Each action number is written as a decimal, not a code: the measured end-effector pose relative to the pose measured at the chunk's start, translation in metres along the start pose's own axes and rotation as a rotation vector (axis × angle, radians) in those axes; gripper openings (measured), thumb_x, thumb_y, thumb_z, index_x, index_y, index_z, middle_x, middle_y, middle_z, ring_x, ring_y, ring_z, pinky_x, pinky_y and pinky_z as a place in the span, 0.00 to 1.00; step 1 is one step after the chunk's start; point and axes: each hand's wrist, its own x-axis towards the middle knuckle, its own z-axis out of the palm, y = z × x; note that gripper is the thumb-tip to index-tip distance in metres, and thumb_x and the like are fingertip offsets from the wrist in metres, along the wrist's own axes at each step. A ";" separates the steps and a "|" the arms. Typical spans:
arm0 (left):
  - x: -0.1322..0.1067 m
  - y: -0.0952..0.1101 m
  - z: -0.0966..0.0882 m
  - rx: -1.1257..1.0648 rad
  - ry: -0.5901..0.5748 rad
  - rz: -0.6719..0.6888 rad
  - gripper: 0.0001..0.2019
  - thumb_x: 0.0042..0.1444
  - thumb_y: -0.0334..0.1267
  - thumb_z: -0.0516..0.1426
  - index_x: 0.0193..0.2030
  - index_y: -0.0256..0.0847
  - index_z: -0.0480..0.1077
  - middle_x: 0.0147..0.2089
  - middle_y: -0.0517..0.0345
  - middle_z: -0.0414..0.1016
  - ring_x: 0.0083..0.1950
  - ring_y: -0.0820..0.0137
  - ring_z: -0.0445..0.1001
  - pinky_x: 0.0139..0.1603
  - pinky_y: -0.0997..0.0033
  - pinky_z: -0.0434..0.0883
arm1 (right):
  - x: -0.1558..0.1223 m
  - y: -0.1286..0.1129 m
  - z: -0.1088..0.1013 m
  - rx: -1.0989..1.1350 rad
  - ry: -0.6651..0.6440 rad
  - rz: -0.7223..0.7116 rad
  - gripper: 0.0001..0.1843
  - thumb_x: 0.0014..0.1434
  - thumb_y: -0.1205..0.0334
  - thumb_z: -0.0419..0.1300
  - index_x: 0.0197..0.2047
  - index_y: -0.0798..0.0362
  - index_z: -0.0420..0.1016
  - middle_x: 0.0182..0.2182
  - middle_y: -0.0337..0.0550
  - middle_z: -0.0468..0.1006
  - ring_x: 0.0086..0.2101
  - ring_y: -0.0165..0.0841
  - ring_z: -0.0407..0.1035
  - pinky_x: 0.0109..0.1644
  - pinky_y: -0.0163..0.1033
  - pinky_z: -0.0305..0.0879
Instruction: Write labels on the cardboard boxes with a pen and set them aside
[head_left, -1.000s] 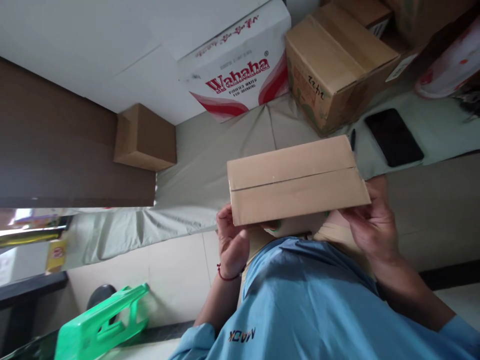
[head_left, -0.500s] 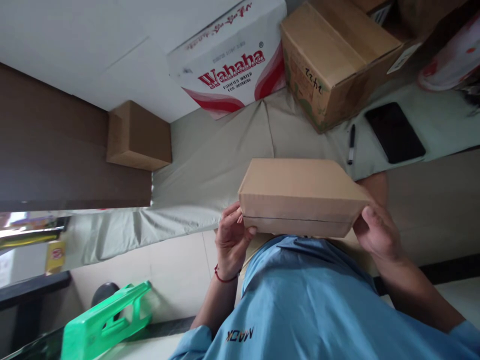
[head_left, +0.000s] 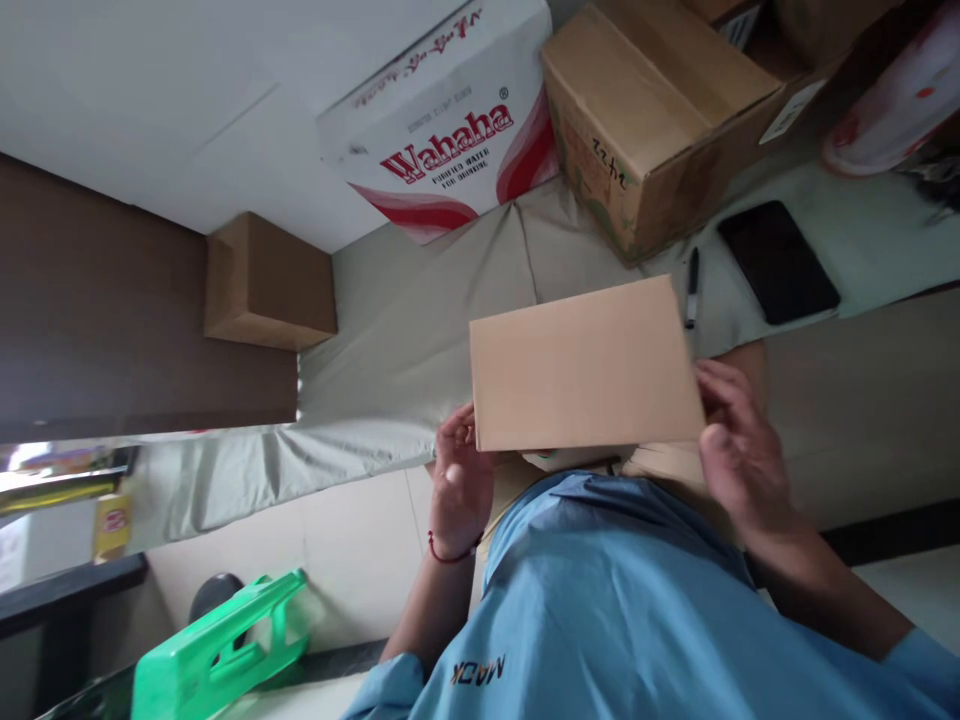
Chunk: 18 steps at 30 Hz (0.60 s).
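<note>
A plain brown cardboard box (head_left: 581,370) is held up in front of my lap, its broad flat face turned toward me. My left hand (head_left: 463,485), with a red string bracelet at the wrist, grips the box at its lower left edge; some of its fingers are hidden behind the box. At the right end my right hand (head_left: 739,440) holds the side, thumb near the lower right corner and fingers along the edge. The underside and back of the box are out of sight.
On the cloth-covered table (head_left: 397,330) stand a small brown box (head_left: 281,285), a white Wahaha carton (head_left: 450,150) and a larger carton (head_left: 660,120). A pen (head_left: 691,290) and a black tablet (head_left: 780,262) lie at the right. A green plastic stool (head_left: 217,640) is low at the left.
The box has been tilted so its broad face points at me and its seamed side no longer shows; its right end has risen. Both hands have shifted their hold.
</note>
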 end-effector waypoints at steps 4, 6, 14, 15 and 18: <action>0.005 -0.011 -0.006 -0.037 0.134 -0.126 0.20 0.62 0.57 0.69 0.53 0.48 0.79 0.52 0.56 0.79 0.49 0.68 0.78 0.50 0.72 0.78 | -0.003 -0.018 0.013 -0.266 -0.179 -0.394 0.36 0.69 0.43 0.64 0.78 0.33 0.68 0.69 0.49 0.71 0.63 0.53 0.69 0.72 0.66 0.67; 0.005 -0.018 -0.011 -0.041 0.138 -0.146 0.18 0.59 0.49 0.73 0.51 0.48 0.77 0.49 0.59 0.79 0.49 0.71 0.78 0.50 0.75 0.77 | -0.002 -0.026 0.022 -0.294 -0.248 -0.523 0.38 0.68 0.42 0.65 0.78 0.30 0.67 0.67 0.46 0.75 0.59 0.51 0.72 0.71 0.66 0.68; 0.001 -0.026 -0.020 -0.009 0.149 0.023 0.25 0.53 0.40 0.77 0.55 0.58 0.76 0.47 0.64 0.73 0.44 0.74 0.75 0.45 0.79 0.76 | -0.012 -0.015 0.027 -0.106 -0.161 -0.301 0.37 0.71 0.39 0.60 0.79 0.36 0.66 0.62 0.51 0.73 0.61 0.51 0.71 0.71 0.63 0.70; 0.002 -0.025 -0.020 0.010 0.153 0.073 0.26 0.52 0.38 0.77 0.54 0.58 0.76 0.47 0.64 0.73 0.44 0.74 0.74 0.44 0.80 0.76 | -0.015 -0.009 0.027 -0.076 -0.146 -0.223 0.39 0.69 0.37 0.61 0.79 0.38 0.66 0.64 0.52 0.71 0.63 0.52 0.69 0.71 0.63 0.70; 0.006 -0.021 -0.021 0.070 0.143 0.210 0.26 0.53 0.36 0.76 0.55 0.61 0.75 0.48 0.65 0.74 0.42 0.75 0.73 0.39 0.81 0.73 | -0.023 0.007 0.029 0.007 -0.156 -0.078 0.46 0.61 0.35 0.70 0.77 0.40 0.68 0.67 0.53 0.69 0.67 0.53 0.67 0.73 0.61 0.68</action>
